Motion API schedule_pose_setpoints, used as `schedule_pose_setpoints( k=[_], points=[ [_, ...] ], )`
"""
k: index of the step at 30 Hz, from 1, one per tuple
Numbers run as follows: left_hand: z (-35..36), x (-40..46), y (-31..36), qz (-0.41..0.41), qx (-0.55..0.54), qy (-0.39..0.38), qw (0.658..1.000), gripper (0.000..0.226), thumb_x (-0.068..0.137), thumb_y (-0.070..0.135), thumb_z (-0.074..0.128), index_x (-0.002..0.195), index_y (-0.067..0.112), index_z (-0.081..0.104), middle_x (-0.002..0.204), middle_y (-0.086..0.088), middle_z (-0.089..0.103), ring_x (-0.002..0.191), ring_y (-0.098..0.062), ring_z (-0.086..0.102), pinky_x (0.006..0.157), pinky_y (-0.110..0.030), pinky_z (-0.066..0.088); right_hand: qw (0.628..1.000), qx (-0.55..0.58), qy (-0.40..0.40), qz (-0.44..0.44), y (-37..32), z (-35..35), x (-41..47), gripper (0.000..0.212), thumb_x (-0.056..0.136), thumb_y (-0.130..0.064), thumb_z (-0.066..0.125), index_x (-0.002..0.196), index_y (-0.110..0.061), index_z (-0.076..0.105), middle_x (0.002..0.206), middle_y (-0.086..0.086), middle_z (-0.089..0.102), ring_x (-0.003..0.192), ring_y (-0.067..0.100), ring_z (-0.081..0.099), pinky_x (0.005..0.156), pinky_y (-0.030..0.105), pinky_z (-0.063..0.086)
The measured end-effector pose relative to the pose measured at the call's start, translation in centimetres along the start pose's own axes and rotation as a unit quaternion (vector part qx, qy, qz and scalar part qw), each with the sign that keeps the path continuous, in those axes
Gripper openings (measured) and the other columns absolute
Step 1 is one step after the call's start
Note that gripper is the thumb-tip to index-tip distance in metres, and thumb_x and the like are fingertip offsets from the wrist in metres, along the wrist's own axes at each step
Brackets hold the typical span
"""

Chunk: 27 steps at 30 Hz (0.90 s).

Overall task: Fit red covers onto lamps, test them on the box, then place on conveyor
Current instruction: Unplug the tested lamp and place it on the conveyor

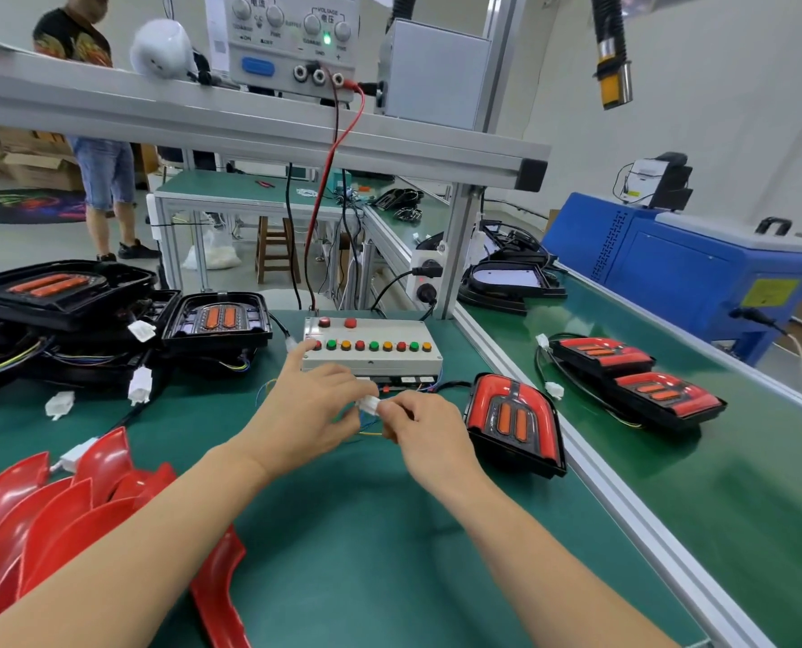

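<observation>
A: What takes up the most room?

B: The green conveyor on the right, with two covered lamps lying on it. On the bench, bare lamps are stacked far left, red covers piled near left.

A: And the one under test?

B: The covered lamp leans just right of the test box.

A: The hands?

B: Both are curled, meeting before the box. The left hand and right hand each pinch the white connector between them.

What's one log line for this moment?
step: testing | left hand, right hand: pinch connector | lamp: beside box
</observation>
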<state>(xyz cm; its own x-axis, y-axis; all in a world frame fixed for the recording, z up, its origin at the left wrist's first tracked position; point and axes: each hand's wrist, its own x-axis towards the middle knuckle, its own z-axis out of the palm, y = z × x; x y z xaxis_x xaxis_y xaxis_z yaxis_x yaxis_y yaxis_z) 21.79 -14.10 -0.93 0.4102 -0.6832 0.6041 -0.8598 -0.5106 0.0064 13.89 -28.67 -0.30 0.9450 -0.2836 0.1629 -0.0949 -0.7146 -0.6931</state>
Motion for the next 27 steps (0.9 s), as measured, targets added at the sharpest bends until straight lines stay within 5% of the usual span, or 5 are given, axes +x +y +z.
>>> schedule_pose_setpoints(
  k=[9, 14, 16, 22, 27],
  points=[
    [1.2, -0.5, -2.9, -0.144, -0.026, -0.083, 0.986, 0.035, 0.091, 0.011, 0.051, 0.114, 0.033, 0.065, 0.105, 0.017, 0.062, 0.119, -0.008, 0.049, 0.113, -0.043, -0.002, 0.995, 0.093, 0.026, 0.017, 0.7, -1.9, -0.4, 0.035, 0.097, -0.026, 0.049, 0.064, -0.018, 0.056, 0.062, -0.005, 0.055, 0.051, 0.007, 0.039, 0.052, 0.024, 0.032],
    [2.0, -0.9, -2.4, -0.131, 0.021, -0.14, 0.981, 0.053, 0.087, 0.009, 0.05, 0.132, 0.038, 0.051, 0.131, 0.019, 0.049, 0.132, -0.006, 0.033, 0.113, -0.047, -0.004, 0.95, 0.297, 0.082, 0.043, 1.7, -4.5, 0.6, 0.02, 0.098, -0.01, 0.049, 0.102, -0.021, 0.064, 0.077, -0.011, 0.055, 0.068, 0.004, 0.045, 0.065, 0.017, 0.036],
    [2.1, -0.3, -1.7, -0.123, 0.017, -0.139, 0.982, 0.054, 0.084, 0.008, 0.052, 0.131, 0.034, 0.053, 0.134, 0.016, 0.047, 0.135, -0.008, 0.03, 0.113, -0.049, -0.005, 0.939, 0.321, 0.116, 0.048, 2.5, -6.0, 1.1, 0.021, 0.096, -0.002, 0.05, 0.092, -0.018, 0.063, 0.078, 0.0, 0.052, 0.071, 0.011, 0.043, 0.065, 0.021, 0.035],
    [1.7, 1.5, 2.9, -0.065, -0.037, -0.04, 0.996, 0.041, 0.075, -0.001, 0.064, 0.11, 0.019, 0.07, 0.115, 0.002, 0.063, 0.115, -0.025, 0.053, 0.105, -0.04, 0.025, 0.942, 0.237, 0.209, 0.115, 7.2, -9.8, 1.9, 0.017, 0.093, -0.005, 0.05, 0.081, 0.003, 0.058, 0.073, 0.011, 0.046, 0.064, 0.019, 0.034, 0.059, 0.03, 0.028],
    [3.1, 3.6, 7.4, -0.218, -0.19, -0.151, 0.945, 0.035, 0.095, 0.035, 0.049, 0.128, 0.023, 0.056, 0.123, 0.005, 0.059, 0.114, -0.015, 0.05, 0.095, -0.026, 0.036, 0.95, 0.135, 0.229, 0.166, 11.4, -9.7, 2.2, 0.032, 0.097, -0.018, 0.048, 0.066, -0.008, 0.05, 0.065, 0.008, 0.044, 0.063, 0.019, 0.035, 0.059, 0.032, 0.026]
  ],
)
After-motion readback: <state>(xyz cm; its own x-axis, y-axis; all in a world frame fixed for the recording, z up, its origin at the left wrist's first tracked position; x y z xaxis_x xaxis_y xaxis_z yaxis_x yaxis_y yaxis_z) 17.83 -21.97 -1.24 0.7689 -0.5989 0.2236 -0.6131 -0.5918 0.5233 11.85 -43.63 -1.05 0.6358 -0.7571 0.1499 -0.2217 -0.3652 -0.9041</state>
